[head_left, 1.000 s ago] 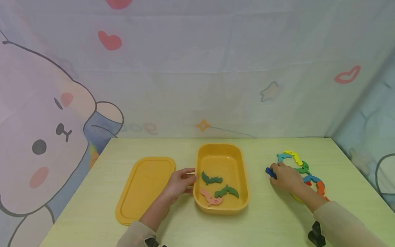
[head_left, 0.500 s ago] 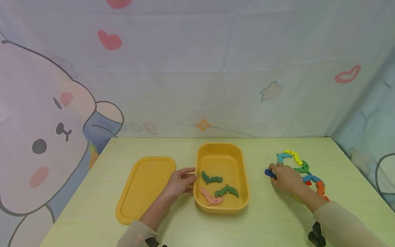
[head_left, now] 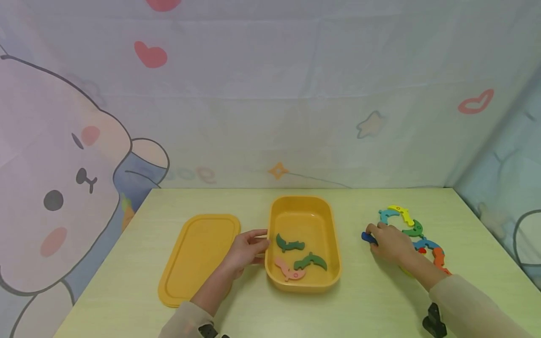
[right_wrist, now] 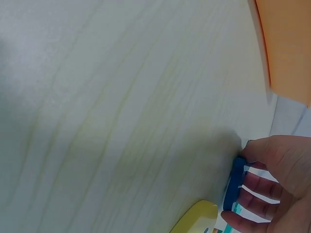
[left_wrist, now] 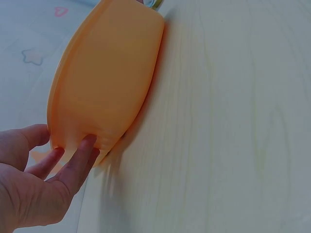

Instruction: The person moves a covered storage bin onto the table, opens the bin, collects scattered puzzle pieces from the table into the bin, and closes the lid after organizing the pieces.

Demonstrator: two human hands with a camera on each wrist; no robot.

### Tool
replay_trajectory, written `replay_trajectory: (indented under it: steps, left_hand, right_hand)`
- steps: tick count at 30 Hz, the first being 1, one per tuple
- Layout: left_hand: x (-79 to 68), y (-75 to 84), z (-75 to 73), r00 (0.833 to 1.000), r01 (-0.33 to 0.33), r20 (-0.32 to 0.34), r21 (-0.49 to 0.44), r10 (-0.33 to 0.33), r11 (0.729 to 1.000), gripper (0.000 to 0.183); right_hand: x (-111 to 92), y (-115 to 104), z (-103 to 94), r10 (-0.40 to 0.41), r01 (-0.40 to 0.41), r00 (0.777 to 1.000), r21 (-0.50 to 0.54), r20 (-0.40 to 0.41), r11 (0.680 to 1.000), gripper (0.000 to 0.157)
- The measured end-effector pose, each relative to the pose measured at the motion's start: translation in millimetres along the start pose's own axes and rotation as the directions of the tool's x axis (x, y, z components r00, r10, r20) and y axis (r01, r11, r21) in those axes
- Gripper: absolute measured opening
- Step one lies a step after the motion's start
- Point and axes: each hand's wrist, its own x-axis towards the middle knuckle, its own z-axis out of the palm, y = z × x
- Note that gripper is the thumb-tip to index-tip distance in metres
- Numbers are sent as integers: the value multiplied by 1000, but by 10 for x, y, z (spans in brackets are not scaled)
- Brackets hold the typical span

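My right hand [head_left: 390, 244] pinches a dark blue wooden puzzle piece [right_wrist: 234, 184] between thumb and fingers, low over the table right of the yellow tub [head_left: 303, 287]. Beside that hand lies a linked chain of curved pieces, among them a yellow piece [head_left: 401, 213], a green piece [head_left: 415, 228] and an orange piece [head_left: 439, 258]. The hand covers part of the chain. My left hand [head_left: 246, 251] touches the tub's left side with fairly straight fingers, its thumb near the rim. Inside the tub lie two green pieces [head_left: 312, 261] and a pink piece [head_left: 290, 271].
A flat yellow lid [head_left: 198, 253] lies on the table left of the tub, partly under the left forearm. Behind the table [head_left: 359, 310] hangs a printed cloth [head_left: 253, 94].
The right hand and its blue piece have shifted slightly left. The left hand stays at the tub, and the tub has not moved.
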Motion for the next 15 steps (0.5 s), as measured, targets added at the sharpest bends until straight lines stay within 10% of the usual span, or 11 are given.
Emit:
replay_trajectory:
  steps: [15]
  left_hand:
    - [15, -3, -4, 1000, 0, 7, -5, 0, 1000, 44]
  right_hand:
    - [103, -35, -123, -44, 44, 999, 9, -24, 999, 28]
